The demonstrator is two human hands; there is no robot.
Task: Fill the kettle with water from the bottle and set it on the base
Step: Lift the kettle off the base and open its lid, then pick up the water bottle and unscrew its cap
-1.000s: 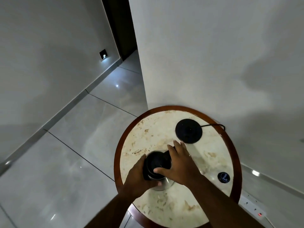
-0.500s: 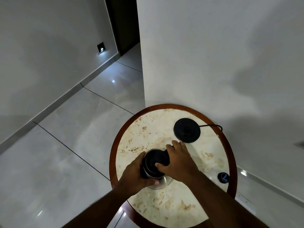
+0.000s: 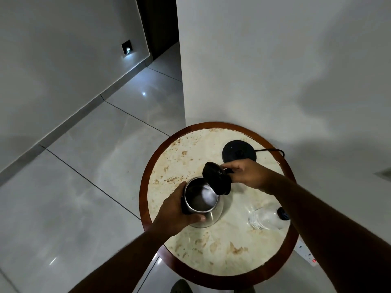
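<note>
A steel kettle (image 3: 201,203) stands on the round marble table (image 3: 222,250), its mouth uncovered and the inside shining. My left hand (image 3: 175,210) wraps around its left side. My right hand (image 3: 247,172) holds the black lid (image 3: 215,179) tipped up at the kettle's far right rim. The black round base (image 3: 239,154) lies at the back of the table with its cord running right. A clear water bottle (image 3: 266,218) with a dark cap stands at the right, partly behind my right forearm.
The table has a dark wooden rim (image 3: 143,187) and stands against a white wall corner. A power strip (image 3: 306,253) with a red light lies on the glossy tiled floor at the right. A shoe tip (image 3: 182,287) shows below the table.
The lid, which sat on the kettle under my right hand, is now swung up and away to the right, exposing the kettle's inside. The bottle has come into sight as my arm shifted.
</note>
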